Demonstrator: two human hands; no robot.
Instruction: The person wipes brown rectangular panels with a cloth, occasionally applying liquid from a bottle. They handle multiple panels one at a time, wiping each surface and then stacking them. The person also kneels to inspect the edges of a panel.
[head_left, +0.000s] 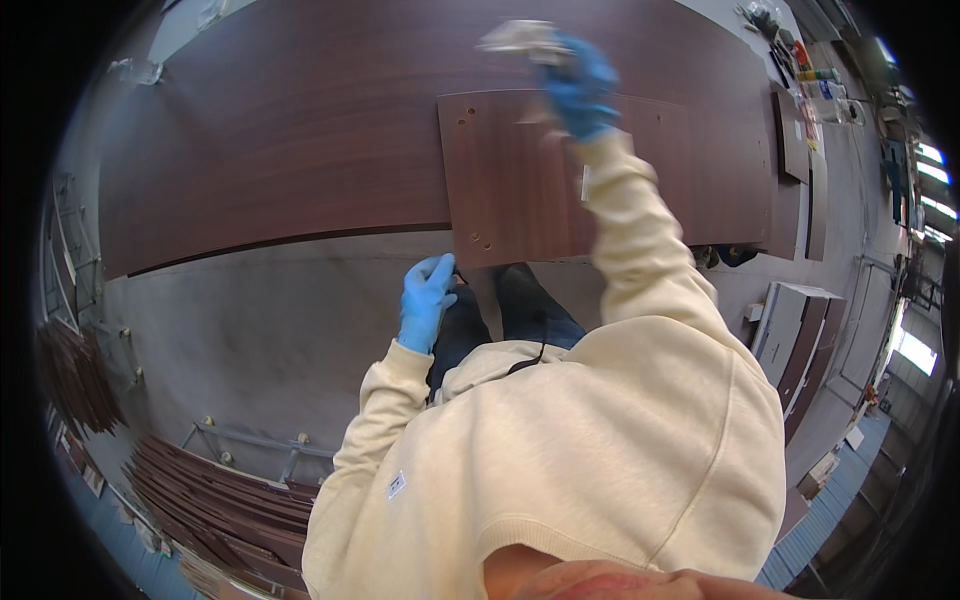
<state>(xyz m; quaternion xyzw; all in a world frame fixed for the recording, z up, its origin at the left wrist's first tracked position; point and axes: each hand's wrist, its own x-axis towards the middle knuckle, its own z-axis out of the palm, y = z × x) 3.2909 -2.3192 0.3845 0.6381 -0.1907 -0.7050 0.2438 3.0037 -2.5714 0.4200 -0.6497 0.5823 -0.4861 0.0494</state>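
Reddish-brown, rectangular wood-grain panel point(525, 185) lies flat in the upper middle of the frame, on top of a much larger, darker brown wood-grain board point(270, 125) that fills most of the top. Its near edge sticks out past the board toward my legs, and small round holes show near its corners on the left side.

My right hand point(582, 88), in a blue glove, is raised at the top of the frame, above the far edge of the panel. Its fingers are closed around a whitish, crumpled, cloth-like wad point(527, 38); both are blurred, so I cannot make out each finger. My right forearm, in a cream sweatshirt sleeve point(640, 215), crosses over the panel and hides part of it.

My left hand point(424, 302), also in a blue glove, is left of centre, with its fingertips at the panel's near left corner. Its fingers lie close together, but I cannot tell whether they pinch the edge or only rest beside it.

Long dark brown boards point(225, 510) are stacked at the lower left. Crumpled clear plastic point(138, 72) sits at the upper left, and white and brown panels point(800, 345) stand together at the right.
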